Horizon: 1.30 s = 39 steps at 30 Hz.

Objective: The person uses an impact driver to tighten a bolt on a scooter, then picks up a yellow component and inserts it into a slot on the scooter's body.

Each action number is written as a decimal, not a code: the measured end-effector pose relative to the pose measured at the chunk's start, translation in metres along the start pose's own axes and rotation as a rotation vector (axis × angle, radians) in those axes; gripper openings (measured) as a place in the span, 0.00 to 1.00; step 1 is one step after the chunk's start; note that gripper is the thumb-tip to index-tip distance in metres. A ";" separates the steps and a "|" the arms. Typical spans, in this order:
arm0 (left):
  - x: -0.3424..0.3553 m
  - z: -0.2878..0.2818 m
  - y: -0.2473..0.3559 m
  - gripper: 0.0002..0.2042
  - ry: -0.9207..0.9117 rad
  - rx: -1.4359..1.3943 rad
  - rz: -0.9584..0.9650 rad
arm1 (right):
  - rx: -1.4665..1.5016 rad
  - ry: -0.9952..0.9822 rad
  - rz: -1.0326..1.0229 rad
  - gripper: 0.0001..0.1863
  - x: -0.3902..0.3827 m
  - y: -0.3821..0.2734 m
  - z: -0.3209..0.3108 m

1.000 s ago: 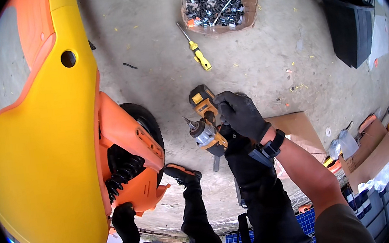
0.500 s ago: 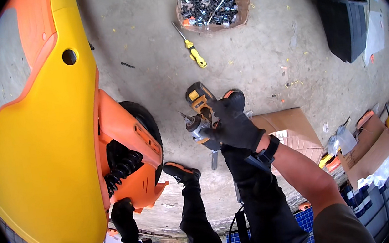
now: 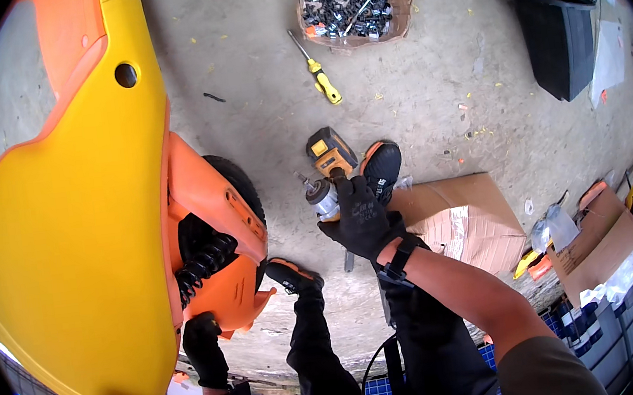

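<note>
My right hand (image 3: 366, 217), in a black glove, is wrapped round the handle of a cordless impact driver (image 3: 323, 199) with a grey metal nose and a yellow-and-black battery. Its bit points toward the vehicle's wheel, in open air. My left hand (image 3: 206, 349), also gloved in black, is curled in beside the lower edge of an orange fender (image 3: 227, 305); what its fingers hold, if anything, is hidden. Left of both hands stands a vehicle with a big yellow body panel (image 3: 72, 249). A black coil spring (image 3: 206, 266) shows under its orange cover, with a black tire (image 3: 240, 181) behind.
On the concrete floor lies a yellow-handled screwdriver (image 3: 323, 80), below a cardboard box (image 3: 408, 11) of small dark hardware. A black bin (image 3: 556, 41) stands at the far right. A closed carton (image 3: 467, 219) sits beside my foot, with another open carton (image 3: 599, 247) further right.
My right hand has turned and closed more fully round the driver's handle, and the driver has shifted slightly. The view has moved a little. My left hand stays by the fender.
</note>
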<state>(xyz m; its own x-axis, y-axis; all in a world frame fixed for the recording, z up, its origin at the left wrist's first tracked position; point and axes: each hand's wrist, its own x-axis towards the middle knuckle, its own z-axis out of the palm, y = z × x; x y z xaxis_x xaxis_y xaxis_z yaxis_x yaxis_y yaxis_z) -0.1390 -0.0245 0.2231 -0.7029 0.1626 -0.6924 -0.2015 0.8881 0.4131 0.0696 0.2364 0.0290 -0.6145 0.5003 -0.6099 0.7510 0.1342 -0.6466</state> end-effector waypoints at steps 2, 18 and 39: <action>0.000 -0.004 -0.002 0.05 -0.014 0.008 0.001 | -0.008 0.052 0.015 0.46 -0.004 -0.003 0.004; 0.008 -0.027 -0.031 0.09 -0.258 0.025 0.329 | -0.246 0.149 0.257 0.38 -0.006 0.003 0.028; 0.013 -0.036 -0.045 0.11 -0.378 -0.006 0.456 | -0.006 0.299 0.251 0.33 -0.093 -0.008 0.067</action>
<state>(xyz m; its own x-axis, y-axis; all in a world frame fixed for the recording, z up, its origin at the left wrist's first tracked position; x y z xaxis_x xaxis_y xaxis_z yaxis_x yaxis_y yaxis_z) -0.1636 -0.0780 0.2166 -0.4278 0.6700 -0.6067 0.0593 0.6905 0.7209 0.1039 0.1311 0.0601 -0.3142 0.7456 -0.5877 0.8712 -0.0195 -0.4905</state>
